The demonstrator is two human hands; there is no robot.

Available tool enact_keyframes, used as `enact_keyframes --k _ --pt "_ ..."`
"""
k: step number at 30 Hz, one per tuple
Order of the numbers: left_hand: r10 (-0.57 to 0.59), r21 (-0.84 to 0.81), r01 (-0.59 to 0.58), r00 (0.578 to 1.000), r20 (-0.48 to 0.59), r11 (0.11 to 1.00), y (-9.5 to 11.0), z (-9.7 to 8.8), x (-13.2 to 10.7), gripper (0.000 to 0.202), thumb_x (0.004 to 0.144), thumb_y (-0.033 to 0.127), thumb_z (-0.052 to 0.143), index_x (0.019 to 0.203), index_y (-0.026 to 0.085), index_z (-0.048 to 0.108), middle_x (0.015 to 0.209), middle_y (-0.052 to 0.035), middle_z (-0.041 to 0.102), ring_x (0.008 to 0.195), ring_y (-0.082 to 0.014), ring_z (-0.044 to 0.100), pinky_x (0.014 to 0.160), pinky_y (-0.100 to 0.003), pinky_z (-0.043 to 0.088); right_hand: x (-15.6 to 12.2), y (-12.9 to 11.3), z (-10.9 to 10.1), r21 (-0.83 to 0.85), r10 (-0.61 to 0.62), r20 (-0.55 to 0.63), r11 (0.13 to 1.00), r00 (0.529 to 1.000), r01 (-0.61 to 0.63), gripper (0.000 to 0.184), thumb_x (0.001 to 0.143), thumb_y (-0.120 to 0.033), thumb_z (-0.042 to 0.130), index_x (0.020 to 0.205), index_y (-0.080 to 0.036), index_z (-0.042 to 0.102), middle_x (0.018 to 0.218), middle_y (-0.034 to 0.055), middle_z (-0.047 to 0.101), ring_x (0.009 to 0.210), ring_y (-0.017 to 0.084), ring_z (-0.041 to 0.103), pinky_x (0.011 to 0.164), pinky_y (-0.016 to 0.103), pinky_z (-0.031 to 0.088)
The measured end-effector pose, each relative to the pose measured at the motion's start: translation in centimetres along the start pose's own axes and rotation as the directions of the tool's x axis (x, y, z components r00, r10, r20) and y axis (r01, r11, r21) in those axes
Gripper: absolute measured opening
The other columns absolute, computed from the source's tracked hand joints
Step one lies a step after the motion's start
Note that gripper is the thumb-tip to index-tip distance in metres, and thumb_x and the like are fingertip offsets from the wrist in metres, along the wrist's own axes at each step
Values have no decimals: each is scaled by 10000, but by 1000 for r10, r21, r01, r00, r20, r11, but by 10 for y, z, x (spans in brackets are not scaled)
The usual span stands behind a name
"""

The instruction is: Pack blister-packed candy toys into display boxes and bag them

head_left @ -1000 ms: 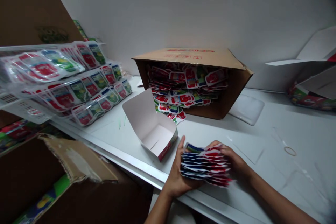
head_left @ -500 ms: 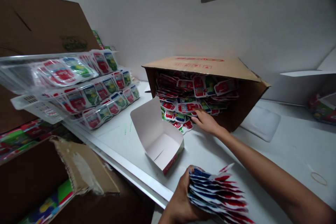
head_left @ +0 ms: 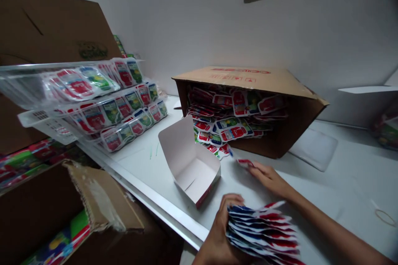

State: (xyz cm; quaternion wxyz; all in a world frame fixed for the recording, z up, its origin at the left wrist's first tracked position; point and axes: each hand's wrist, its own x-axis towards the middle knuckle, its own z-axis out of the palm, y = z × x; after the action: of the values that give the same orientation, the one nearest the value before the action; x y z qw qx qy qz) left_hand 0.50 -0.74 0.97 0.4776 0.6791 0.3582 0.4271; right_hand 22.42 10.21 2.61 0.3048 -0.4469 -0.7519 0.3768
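Near the bottom of the view my left hand (head_left: 222, 232) is closed round a thick stack of sachets (head_left: 264, 234), their blue and red edges fanned upward. My right hand (head_left: 272, 180) pinches one sachet (head_left: 244, 162), slightly blurred, above the white table in front of the carton. That cardboard carton (head_left: 276, 136) lies on its side with its mouth toward me, filled with loose red, green and blue sachets (head_left: 234, 126). Between the carton and my left hand stands a small open box (head_left: 192, 174), lid raised, white inside, with nothing in it.
Stacked clear plastic trays (head_left: 93, 103) of sachets stand at the left on the table (head_left: 133, 165). Below the table edge is an open cardboard box (head_left: 102, 203) with colourful packs inside. A flat whitish packet (head_left: 315, 149) and a rubber band (head_left: 384, 217) lie at the right.
My right hand has drawn back from the carton toward me, bringing a sachet out of the pile. My left hand still grips the stack. The view has shifted slightly.
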Motion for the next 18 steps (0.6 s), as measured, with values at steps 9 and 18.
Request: enact_keyframes --k 9,18 --pt "70 64 -69 997 -16 996 7 -2 0 460 578 271 778 982 211 568 964 -46 599 861 -234 608 838 -391 515 -56 -14 -4 552 53 326 800 944 -235 757 950 -632 127 969 -143 705 945 143 719 887 268 682 823 422 515" --pt "79 7 -79 997 -4 997 12 -3 4 304 654 303 726 870 197 541 907 -61 564 824 -220 573 732 -329 471 110 4 -6 -348 -222 -157 924 962 157 453 844 -185 550 1297 -187 568 1471 115 445 1403 318 277 1174 516 90"
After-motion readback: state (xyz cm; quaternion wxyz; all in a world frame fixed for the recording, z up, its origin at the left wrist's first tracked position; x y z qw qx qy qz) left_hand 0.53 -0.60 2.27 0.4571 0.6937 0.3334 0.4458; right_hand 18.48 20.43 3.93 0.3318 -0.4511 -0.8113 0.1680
